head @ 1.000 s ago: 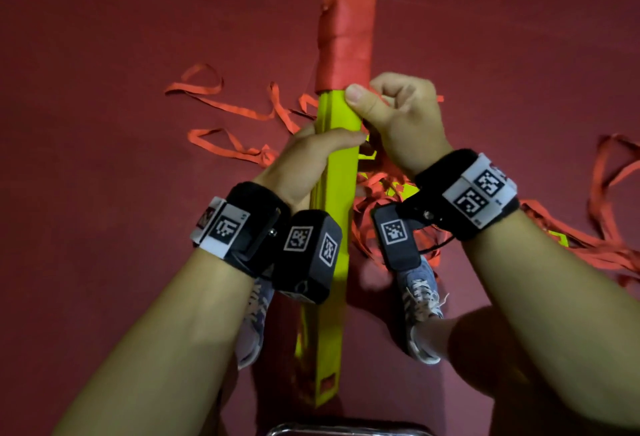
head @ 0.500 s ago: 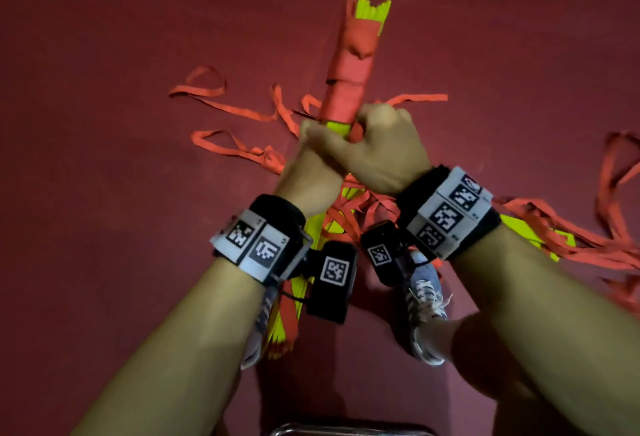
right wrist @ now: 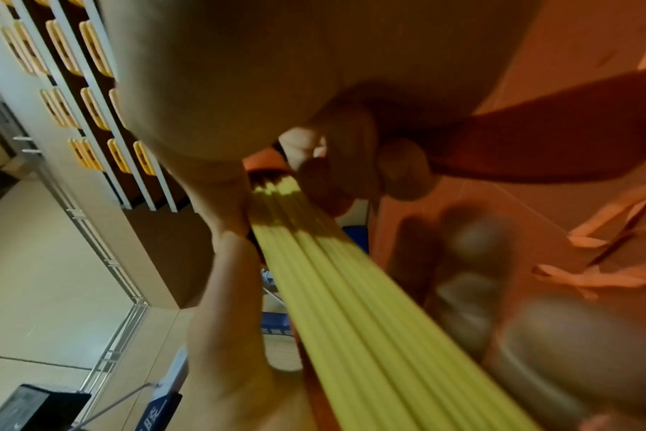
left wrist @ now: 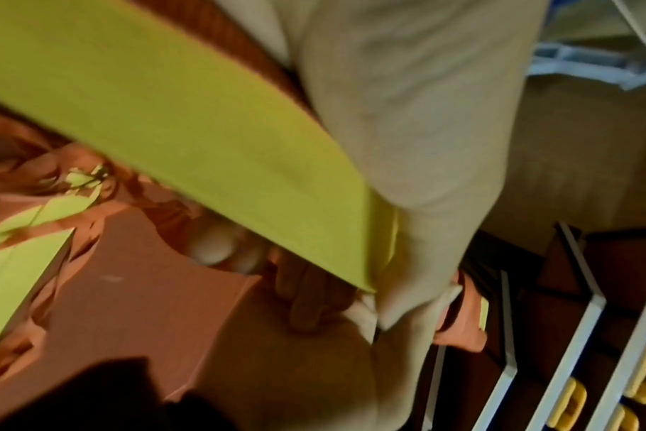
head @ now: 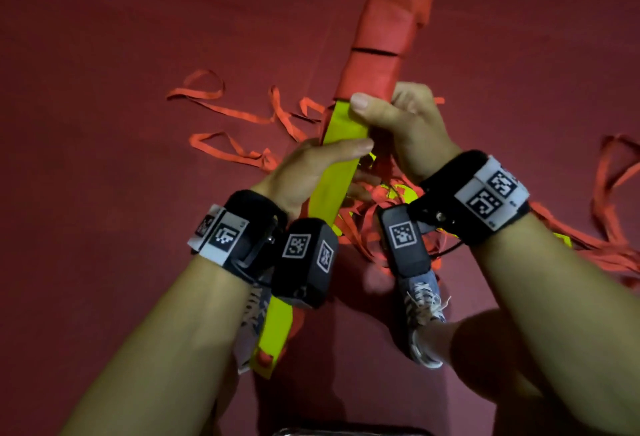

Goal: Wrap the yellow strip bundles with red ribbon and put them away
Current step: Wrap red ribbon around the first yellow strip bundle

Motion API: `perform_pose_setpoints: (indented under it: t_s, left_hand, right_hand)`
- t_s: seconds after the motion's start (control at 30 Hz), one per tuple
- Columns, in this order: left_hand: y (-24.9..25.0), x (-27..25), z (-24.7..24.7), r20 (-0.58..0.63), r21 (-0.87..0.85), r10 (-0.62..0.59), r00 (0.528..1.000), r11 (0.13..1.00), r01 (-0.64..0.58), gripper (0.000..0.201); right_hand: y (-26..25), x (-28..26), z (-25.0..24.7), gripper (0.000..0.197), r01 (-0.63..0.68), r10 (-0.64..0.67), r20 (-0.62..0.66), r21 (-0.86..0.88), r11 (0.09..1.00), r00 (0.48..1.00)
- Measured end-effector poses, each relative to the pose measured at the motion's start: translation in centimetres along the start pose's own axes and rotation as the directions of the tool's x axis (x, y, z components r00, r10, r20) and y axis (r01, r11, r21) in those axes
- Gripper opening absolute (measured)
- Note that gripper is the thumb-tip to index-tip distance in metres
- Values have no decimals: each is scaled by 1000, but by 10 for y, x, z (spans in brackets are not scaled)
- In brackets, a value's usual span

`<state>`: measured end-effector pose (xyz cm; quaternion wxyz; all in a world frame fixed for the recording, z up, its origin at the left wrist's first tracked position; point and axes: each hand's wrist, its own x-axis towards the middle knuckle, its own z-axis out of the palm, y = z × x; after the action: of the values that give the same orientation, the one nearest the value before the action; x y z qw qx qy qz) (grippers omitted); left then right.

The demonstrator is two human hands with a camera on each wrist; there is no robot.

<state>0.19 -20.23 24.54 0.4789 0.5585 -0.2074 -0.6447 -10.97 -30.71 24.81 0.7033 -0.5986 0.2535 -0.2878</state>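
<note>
The yellow strip bundle (head: 337, 172) slants up and to the right in the head view, its broad face up. Red ribbon (head: 379, 37) wraps its upper part. My left hand (head: 311, 169) grips the bare yellow stretch below the wrap, with the thumb laid across the face. My right hand (head: 405, 124) sits just above it, thumb pressed on the bundle at the wrap's lower edge. In the right wrist view its curled fingers (right wrist: 351, 163) clutch a ribbon strand (right wrist: 535, 145) that runs off to the right beside the bundle (right wrist: 332, 277). The left wrist view shows the bundle (left wrist: 203, 131) close up.
Loose red ribbon lies on the red floor at the left (head: 221, 110) and in a heap at the right (head: 616, 238), with more yellow strips (head: 405, 193) under it. My shoes (head: 422, 318) stand below the hands. A shelf unit with yellow handles (right wrist: 93, 52) is nearby.
The bundle stood upright, then turned edge-on with my hands crossed over it. Now its flat face is up, it leans right, and my hands are apart again.
</note>
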Motion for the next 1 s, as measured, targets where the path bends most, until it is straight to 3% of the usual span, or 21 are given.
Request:
perform_pose_setpoints:
  t_s: [0.07,0.17,0.3,0.37,0.4,0.53,0.6,0.7,0.77,0.8,0.93,1.0]
  left_hand:
    - [1,-3,0,12,-15,1,1000,1000,-1,15]
    - [-3,-5,3,-59,21,128,990,992,-127,20]
    - [-1,0,-6,-85,139,150,985,981,-138,17]
    - [1,1,-11,-73,206,194,978,963,-175,17]
    - [1,0,-12,-76,226,218,973,954,-196,20]
    - [-2,8,-13,-263,263,251,932,947,-181,19]
    - [-8,12,-8,-331,296,303,894,933,-206,20]
    - [-16,15,-3,-346,394,359,867,894,-213,31]
    - [-21,17,-4,-350,468,370,861,865,-182,34]
    - [-22,17,-4,-343,495,382,858,850,-180,29]
    - [-22,19,-4,-345,541,358,867,831,-128,20]
    - [-21,18,-3,-321,564,357,877,816,-126,27]
  right_hand:
    - [3,1,0,20,-35,35,20,-17,999,999]
    - [-2,1,-3,20,-64,68,87,-49,997,994]
    - [-12,-1,-9,26,-141,159,99,-167,976,982]
    - [-13,-1,-12,44,-162,191,82,-276,948,978]
    - [-13,-2,-13,43,-167,202,81,-321,932,976]
    - [-11,2,-17,38,-161,196,33,-451,878,980]
    - [-5,5,-15,40,-64,105,37,-586,808,994]
    - [2,3,-11,30,17,54,64,-791,612,996]
    - [1,-2,-6,16,-19,91,44,-800,600,995]
    - [2,-3,-4,19,-48,101,19,-781,623,995]
    - [8,-1,8,69,-165,46,-180,-727,667,983]
    - [9,2,10,73,-204,59,-231,-678,706,971]
